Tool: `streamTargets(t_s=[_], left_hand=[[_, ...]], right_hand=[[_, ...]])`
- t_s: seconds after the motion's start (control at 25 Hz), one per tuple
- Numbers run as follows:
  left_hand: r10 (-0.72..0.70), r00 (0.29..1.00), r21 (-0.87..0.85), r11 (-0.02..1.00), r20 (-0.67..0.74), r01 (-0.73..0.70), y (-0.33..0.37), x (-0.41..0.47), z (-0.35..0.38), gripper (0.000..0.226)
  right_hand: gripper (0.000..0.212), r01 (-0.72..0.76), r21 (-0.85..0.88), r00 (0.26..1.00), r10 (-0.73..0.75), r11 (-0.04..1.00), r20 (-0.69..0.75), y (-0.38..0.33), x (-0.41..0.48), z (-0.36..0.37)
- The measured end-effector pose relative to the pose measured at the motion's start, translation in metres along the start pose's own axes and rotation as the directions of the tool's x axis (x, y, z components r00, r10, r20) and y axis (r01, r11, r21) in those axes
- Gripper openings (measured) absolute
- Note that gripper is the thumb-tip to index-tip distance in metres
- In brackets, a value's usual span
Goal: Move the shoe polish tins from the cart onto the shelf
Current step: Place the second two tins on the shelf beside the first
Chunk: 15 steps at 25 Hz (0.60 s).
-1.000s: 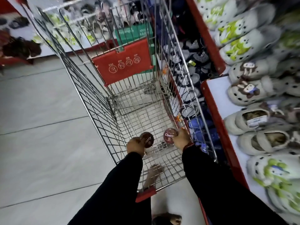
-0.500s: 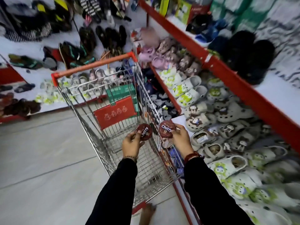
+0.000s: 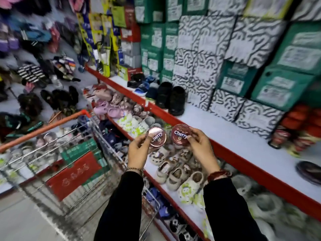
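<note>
our left hand (image 3: 139, 152) and right hand (image 3: 201, 146) each pinch a tin: left tin (image 3: 156, 137), right tin (image 3: 180, 135); likely rigid, light, slick, so we grip the rims.

Bare white shelf (image 3: 215, 126) between black boots (image 3: 177, 100) and stacked tins (image 3: 281, 136).

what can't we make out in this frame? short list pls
- Cart inside, head view: motion blur; any tins left there can't be told.
- Left tin label: part under the left hand thumb.
- Right tin: small print too small; edge under the right hand.
- Dark thing on the shelf: cut off by the right edge.
</note>
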State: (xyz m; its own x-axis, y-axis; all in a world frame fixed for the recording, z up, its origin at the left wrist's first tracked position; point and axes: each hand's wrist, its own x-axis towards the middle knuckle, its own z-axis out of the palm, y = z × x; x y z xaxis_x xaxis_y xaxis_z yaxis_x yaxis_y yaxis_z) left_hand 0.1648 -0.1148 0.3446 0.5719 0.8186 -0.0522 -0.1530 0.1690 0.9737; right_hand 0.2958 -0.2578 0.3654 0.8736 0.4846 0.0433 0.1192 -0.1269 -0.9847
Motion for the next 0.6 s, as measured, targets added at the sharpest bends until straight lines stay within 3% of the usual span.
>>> streamTargets(t_s=[0.16,0.36,0.6], left_hand=[[0.04,0.975,-0.032,0.999,0.221,-0.034,0.012,-0.013,0.082,0.01],[-0.002,0.899,-0.045,0.999,0.438,0.024,0.01,-0.041,0.17,0.007],[-0.028,0.796,0.227,0.964,0.605,-0.139,0.001,-0.083,0.252,0.017]], right_hand=[[0.028,0.012,0.033,0.986,-0.006,0.999,-0.167,-0.009,-0.012,-0.08],[0.028,0.015,0.105,0.934,0.023,0.994,-0.356,-0.011,-0.044,-0.167],[0.029,-0.122,-0.014,0.805,0.091,0.992,-0.586,-0.012,-0.102,-0.266]])
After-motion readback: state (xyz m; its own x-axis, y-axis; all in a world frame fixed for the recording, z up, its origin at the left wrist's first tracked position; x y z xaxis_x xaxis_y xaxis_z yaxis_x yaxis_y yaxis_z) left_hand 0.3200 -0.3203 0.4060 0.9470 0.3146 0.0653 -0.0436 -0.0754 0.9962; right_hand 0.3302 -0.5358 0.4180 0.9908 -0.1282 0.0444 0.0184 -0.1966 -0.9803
